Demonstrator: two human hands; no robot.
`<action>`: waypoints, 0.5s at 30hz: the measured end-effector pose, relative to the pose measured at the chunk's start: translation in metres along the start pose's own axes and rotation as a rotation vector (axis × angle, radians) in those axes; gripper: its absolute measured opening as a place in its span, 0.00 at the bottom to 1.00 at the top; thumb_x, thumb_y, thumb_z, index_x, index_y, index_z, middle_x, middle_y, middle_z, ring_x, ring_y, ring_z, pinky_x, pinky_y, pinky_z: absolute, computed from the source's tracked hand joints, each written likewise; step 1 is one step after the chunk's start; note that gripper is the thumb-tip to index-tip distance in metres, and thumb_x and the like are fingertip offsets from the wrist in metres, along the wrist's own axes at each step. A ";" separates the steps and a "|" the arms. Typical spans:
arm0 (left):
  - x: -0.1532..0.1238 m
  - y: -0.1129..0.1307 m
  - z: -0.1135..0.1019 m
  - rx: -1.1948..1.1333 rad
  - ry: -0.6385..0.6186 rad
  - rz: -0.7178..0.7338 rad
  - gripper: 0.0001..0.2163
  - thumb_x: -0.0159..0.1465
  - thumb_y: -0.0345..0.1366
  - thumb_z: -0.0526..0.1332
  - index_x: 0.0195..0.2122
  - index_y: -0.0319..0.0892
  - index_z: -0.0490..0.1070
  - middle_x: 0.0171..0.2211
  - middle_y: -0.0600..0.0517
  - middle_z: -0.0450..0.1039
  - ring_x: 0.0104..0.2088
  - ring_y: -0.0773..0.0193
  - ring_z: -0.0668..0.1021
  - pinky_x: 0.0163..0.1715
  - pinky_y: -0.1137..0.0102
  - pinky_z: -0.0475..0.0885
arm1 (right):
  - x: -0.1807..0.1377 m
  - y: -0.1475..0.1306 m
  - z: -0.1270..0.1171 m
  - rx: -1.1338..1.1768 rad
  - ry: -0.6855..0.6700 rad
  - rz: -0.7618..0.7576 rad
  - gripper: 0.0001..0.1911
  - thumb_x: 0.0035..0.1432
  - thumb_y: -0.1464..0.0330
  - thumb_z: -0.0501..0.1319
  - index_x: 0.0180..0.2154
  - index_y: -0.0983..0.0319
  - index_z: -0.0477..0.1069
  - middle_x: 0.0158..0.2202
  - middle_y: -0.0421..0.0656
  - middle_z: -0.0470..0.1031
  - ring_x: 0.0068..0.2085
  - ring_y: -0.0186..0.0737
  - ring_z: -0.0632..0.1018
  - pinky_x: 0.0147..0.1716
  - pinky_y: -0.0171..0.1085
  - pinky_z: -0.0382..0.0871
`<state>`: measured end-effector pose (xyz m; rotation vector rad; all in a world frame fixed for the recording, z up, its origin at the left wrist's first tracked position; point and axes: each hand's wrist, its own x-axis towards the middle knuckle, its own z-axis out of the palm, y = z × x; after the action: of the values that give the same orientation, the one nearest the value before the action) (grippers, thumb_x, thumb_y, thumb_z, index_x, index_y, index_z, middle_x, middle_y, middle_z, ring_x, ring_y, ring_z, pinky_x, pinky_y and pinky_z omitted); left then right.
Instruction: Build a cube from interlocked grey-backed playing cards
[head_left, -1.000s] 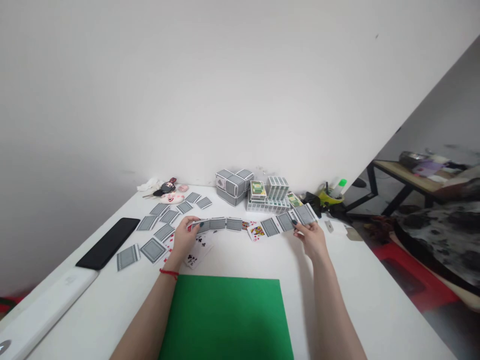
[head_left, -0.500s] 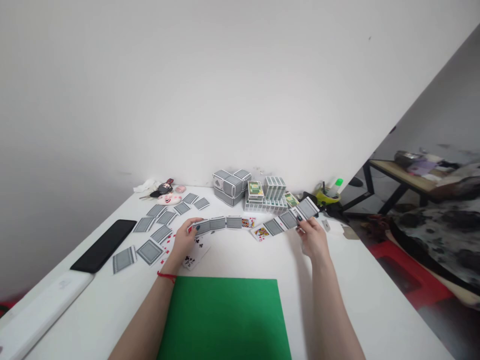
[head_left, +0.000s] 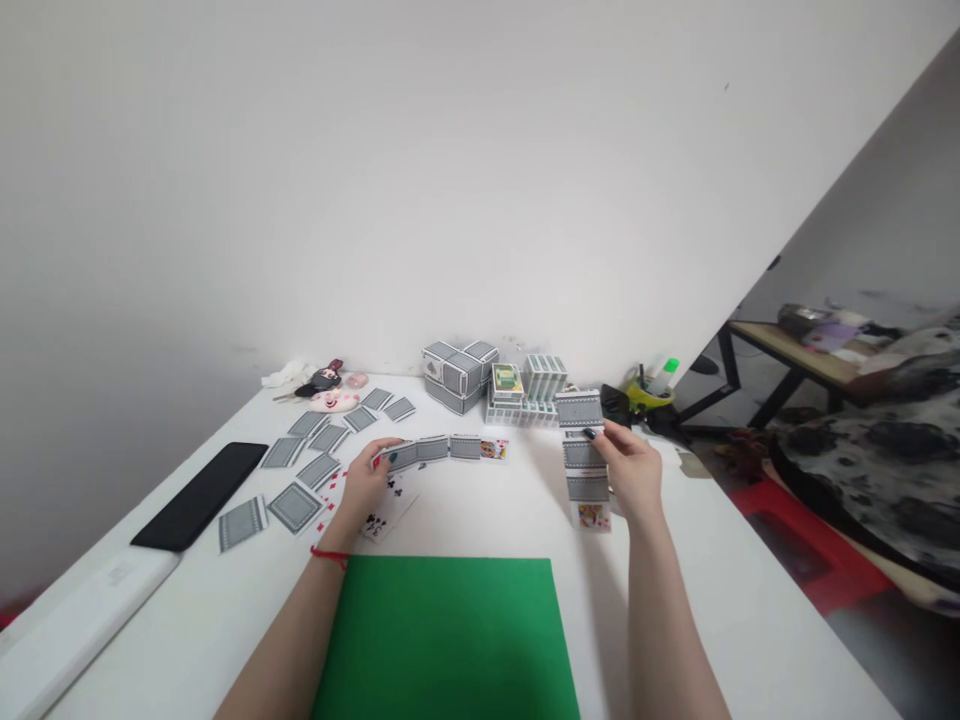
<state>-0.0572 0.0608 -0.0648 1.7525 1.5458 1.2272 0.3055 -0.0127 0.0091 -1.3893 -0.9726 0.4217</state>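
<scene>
My left hand (head_left: 369, 478) grips one end of a strip of joined playing cards (head_left: 433, 449), grey backs up, with a picture face at its right end. The strip runs sideways just above the white table. In my right hand (head_left: 628, 468) is a second strip of joined cards (head_left: 585, 455), pinched near its upper end and hanging nearly upright; its lowest part shows a picture face. Under and beside my left wrist lie face-up cards (head_left: 381, 512), clubs among them, and red diamond cards (head_left: 324, 505), partly hidden by the arm.
Loose grey-backed cards (head_left: 298, 508) are scattered at left, by a black phone-like slab (head_left: 202, 495). Against the wall stand a block built of folded cards (head_left: 452, 375) and stacked card boxes (head_left: 525, 410). A green sheet (head_left: 450, 635) lies in front; a yellow holder (head_left: 649, 392) stands at right.
The strip in my right hand has swung from slanting sideways to hanging nearly upright, its picture end now lowest. My left hand and its strip have hardly moved.
</scene>
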 end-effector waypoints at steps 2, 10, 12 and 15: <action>0.000 -0.001 0.000 0.000 0.001 0.004 0.15 0.54 0.35 0.52 0.40 0.43 0.71 0.42 0.50 0.75 0.44 0.55 0.74 0.49 0.62 0.66 | -0.001 -0.002 0.001 -0.096 -0.046 -0.083 0.18 0.45 0.59 0.64 0.37 0.62 0.77 0.35 0.46 0.78 0.36 0.44 0.75 0.39 0.43 0.68; -0.005 0.010 -0.002 0.082 0.116 0.189 0.15 0.53 0.33 0.54 0.42 0.42 0.70 0.46 0.47 0.72 0.50 0.54 0.71 0.54 0.59 0.62 | -0.016 -0.002 0.033 -0.210 -0.374 -0.094 0.14 0.48 0.64 0.62 0.36 0.61 0.78 0.35 0.46 0.79 0.34 0.44 0.76 0.37 0.41 0.69; -0.008 0.026 -0.003 0.099 0.190 0.290 0.14 0.54 0.34 0.56 0.42 0.42 0.70 0.47 0.46 0.71 0.54 0.53 0.68 0.57 0.57 0.57 | -0.023 -0.006 0.043 -0.186 -0.501 -0.053 0.14 0.48 0.64 0.62 0.37 0.61 0.78 0.34 0.45 0.80 0.34 0.43 0.77 0.36 0.39 0.69; -0.013 0.055 0.001 -0.041 0.033 0.223 0.12 0.57 0.38 0.56 0.40 0.42 0.72 0.42 0.46 0.74 0.47 0.55 0.73 0.52 0.59 0.65 | -0.034 -0.013 0.054 -0.173 -0.656 0.014 0.15 0.47 0.64 0.63 0.38 0.61 0.78 0.33 0.44 0.80 0.32 0.41 0.76 0.34 0.38 0.69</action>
<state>-0.0282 0.0356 -0.0236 1.9263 1.3607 1.3902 0.2408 -0.0069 0.0042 -1.4380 -1.5586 0.8507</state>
